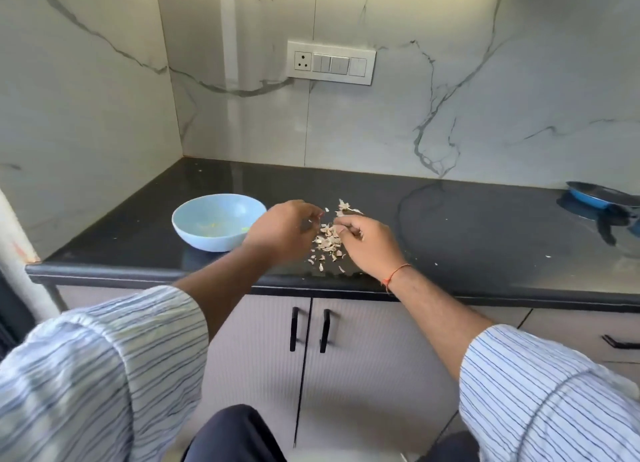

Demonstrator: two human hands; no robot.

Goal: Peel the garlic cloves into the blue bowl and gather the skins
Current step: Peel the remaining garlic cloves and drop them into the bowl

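Marble-look wall (450, 81) fills the upper half of the frame, grey veins, white switch panel (331, 62) upper centre. Black table (467, 226) runs across the middle of the frame, glossy. Grey cabinet doors (263, 357) below it, two black handles at centre. Striped sleeves lower left and lower right, both pushed up the forearms.

Blue bowl (216, 221) sits on the table, centre left, upright, just left of the left hand. Inside it only a few pale yellowish bits show; cannot tell if they are cloves. Blue pan (601, 197) at the right edge of the frame, well apart from the hands, partly cut off.

Left hand (282, 231) centre frame, over the table, fingers curled in toward the skins; looks like it pinches a small pale piece at the fingertips, too blurred to be sure what. Right hand (369, 242) just right of it, fingers curled down with the tips in the pile of skins; whether it grips anything cannot be told. Orange thread (396, 274) round the right wrist.

Garlic skins (329, 242) lie in a loose pile on the table between the two hands, centre frame, right of the bowl and apart from it. A few more skins (344, 207) lie just above the pile. Stray flecks on the table right of centre.
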